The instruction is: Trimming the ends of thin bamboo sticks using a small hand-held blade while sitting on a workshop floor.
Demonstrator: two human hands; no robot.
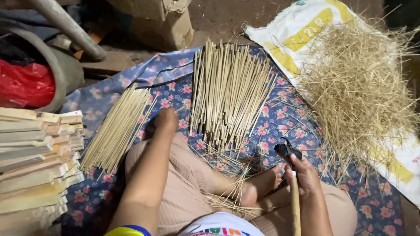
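- Knife [287,150] with a dark blade is sitting in the right hand [306,175], which is wrapping tightly around its pale wooden handle at about five o'clock; the blade is pointing away from the body, likely so the edge is staying clear of the bare foot [258,185] just beside it.
- Left hand [166,120] is reaching forward over the knee; its fingers are curling under and out of sight, so I cannot tell whether they are gripping anything.
- Thin bamboo sticks [114,129] are lying in a neat bundle at ten o'clock, just beside that hand, all running one way, seemingly sorted as finished pieces.
- Wider, flatter bamboo strips [227,94] are fanning out at twelve o'clock on the floral blue cloth [284,116], within easy reach.
- Cut wooden slats [37,159] are stacking up at nine o'clock.
- Straw-like shavings [358,83] are piling on a white and yellow sack [302,32] at two o'clock, apparently kept apart as waste.
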